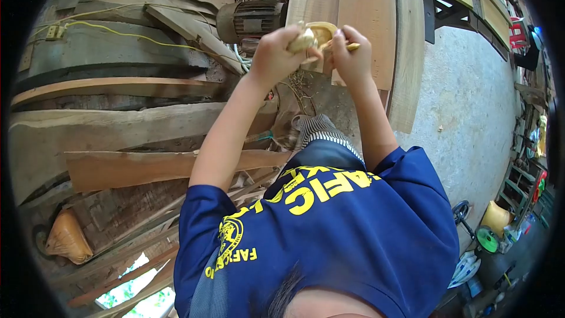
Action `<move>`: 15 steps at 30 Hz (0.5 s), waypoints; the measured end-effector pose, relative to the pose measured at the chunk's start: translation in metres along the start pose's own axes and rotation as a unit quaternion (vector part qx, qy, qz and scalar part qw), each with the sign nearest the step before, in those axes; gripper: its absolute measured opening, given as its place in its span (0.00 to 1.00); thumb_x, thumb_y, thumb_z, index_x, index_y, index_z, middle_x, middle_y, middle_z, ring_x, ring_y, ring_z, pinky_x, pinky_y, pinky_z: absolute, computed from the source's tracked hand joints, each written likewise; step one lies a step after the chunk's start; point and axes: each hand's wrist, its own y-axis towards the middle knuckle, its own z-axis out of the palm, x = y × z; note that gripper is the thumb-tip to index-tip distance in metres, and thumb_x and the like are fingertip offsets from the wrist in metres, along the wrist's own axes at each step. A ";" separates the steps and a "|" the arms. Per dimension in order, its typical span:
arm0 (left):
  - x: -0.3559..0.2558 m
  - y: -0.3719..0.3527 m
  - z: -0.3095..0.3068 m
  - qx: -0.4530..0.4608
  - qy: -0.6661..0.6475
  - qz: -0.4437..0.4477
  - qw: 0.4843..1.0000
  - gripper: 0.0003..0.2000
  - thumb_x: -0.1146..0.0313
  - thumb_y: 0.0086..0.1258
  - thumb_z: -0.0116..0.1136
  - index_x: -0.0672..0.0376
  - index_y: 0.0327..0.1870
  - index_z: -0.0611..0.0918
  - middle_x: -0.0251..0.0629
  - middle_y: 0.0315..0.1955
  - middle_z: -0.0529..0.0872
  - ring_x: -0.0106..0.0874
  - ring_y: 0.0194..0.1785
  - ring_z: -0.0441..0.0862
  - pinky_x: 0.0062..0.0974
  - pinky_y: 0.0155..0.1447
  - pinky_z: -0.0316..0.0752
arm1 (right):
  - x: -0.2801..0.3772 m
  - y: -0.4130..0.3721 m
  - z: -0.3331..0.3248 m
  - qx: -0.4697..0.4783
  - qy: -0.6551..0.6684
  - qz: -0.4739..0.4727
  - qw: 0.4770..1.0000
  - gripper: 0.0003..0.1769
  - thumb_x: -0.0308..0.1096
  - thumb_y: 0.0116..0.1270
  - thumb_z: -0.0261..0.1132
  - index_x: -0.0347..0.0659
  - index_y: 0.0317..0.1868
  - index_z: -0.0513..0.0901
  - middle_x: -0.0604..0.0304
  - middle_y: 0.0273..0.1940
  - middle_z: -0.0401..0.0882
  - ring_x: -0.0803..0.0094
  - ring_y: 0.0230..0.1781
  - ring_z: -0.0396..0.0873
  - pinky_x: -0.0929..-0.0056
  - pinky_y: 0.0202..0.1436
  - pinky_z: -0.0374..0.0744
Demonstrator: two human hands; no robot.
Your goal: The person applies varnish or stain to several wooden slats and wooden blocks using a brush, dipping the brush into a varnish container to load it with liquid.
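Both hands are raised close together at the top middle of the head view. My left hand [276,53] has its fingers wrapped round a shiny gold-coloured object [303,41]. My right hand [352,59] is closed on a thin yellow piece [353,46], whose end sticks out beside the fingers. Between the hands a curved, pale yellow band [322,26] arches over. Whether these pieces are joined cannot be told, as the fingers cover parts of them.
Wooden planks [368,17] lie beyond the hands. A grey motor [252,22] stands just left of them. Rough boards [118,126] are stacked on the left, crossed by a yellow cord [126,34]. Grey floor [465,94] shows at right.
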 end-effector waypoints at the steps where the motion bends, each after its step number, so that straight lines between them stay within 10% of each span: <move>1: 0.005 0.006 -0.003 0.020 0.017 -0.026 0.999 0.16 0.65 0.48 0.73 0.62 0.28 0.76 0.37 0.20 0.79 0.23 0.22 0.75 0.23 0.28 0.71 | 0.001 0.002 0.001 -0.025 0.014 0.006 1.000 0.11 0.30 0.63 0.56 0.32 0.25 0.72 0.56 0.16 0.66 0.78 0.17 0.66 0.75 0.22 0.67; 9: 0.017 0.015 -0.020 0.024 0.182 -0.005 0.983 0.21 0.50 0.57 0.62 0.60 0.39 0.76 0.45 0.34 0.80 0.44 0.38 0.79 0.39 0.44 0.72 | 0.009 0.030 -0.001 -0.044 0.016 0.066 0.997 0.13 0.35 0.64 0.59 0.29 0.38 0.78 0.58 0.24 0.77 0.75 0.19 0.75 0.78 0.21 0.74; 15: 0.008 -0.039 -0.045 0.034 0.210 -0.081 0.974 0.36 0.43 0.61 0.54 0.62 0.60 0.61 0.48 0.56 0.67 0.43 0.62 0.64 0.41 0.61 0.58 | 0.008 0.051 -0.083 0.002 -0.019 -0.119 0.993 0.17 0.42 0.65 0.57 0.33 0.34 0.79 0.59 0.26 0.75 0.74 0.23 0.73 0.78 0.25 0.74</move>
